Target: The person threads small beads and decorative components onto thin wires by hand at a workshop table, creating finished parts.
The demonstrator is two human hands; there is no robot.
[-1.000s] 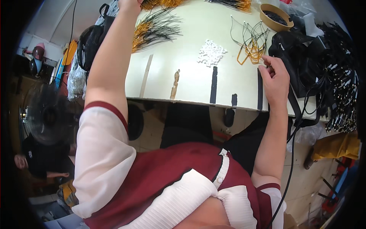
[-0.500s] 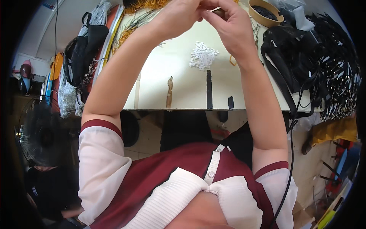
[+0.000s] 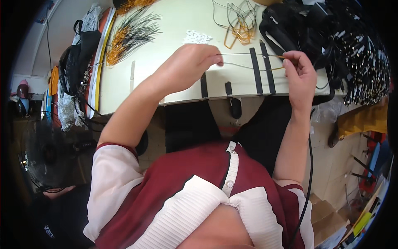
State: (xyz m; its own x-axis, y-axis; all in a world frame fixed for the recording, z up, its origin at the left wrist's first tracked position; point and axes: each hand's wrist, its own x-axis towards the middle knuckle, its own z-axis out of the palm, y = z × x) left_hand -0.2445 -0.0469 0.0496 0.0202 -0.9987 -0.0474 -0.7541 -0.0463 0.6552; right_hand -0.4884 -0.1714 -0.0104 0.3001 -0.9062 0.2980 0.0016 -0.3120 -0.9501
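- Nearest: red shirt (image 3: pixel 186 166) with white collar. Beyond it, the near edge of the pale table (image 3: pixel 170 25), running left to right.
- From that edge, black strips (image 3: pixel 256 70) on the tabletop point away from the person; two long ones stand side by side, near the right hand.
- Right hand (image 3: pixel 302 74): over the right part of the table, thumb and forefinger nearly together, the other fingers bent. Has hold of the cord by its orange part, at the fingertips.
- Cord (image 3: pixel 236 54): in both hands, above the table, crossing over the two long strips. Long axis left to right, roughly along the table edge. Two dark strands leave the left hand; the far one is almost level, the near one slopes slightly toward the person as it goes right. Orange end points right.
- Left hand (image 3: pixel 195 62): back turned up, fingers drawn in, dark end of the cord at its fingertips. Exact grip hidden.
- Just beyond the left hand: a heap of white bits (image 3: pixel 197 36).
- Farther: loose loops (image 3: pixel 240 33), orange toward the person; at left, a bunch (image 3: pixel 124 37), dark tips up and right.
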